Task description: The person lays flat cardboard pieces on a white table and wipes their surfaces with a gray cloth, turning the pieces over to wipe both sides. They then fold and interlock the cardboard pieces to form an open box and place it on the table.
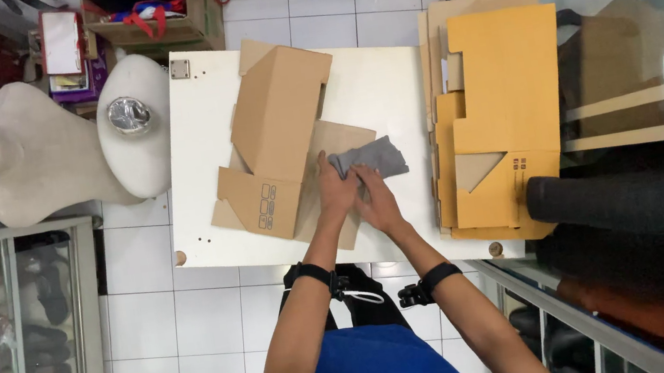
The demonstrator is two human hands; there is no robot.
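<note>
Dress form: I see a beige headless torso (38, 156) lying at nine o'clock — a silver cap (129, 115) on its neck.
Flat cartons: a yellow-brown stack (501, 117) at three o'clock, beside the white table (199, 145).
Open crate: a cardboard box (157, 11) at eleven o'clock — red straps inside.
Floor: white tiles (151, 327) from six to nine o'clock.
Dark roll: a black cylinder (632, 199) at four o'clock.

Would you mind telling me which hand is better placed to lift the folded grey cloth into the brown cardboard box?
Probably the left hand: it rests on the folded grey cloth on the side nearest the brown cardboard box; the right hand lies farther away.
</note>
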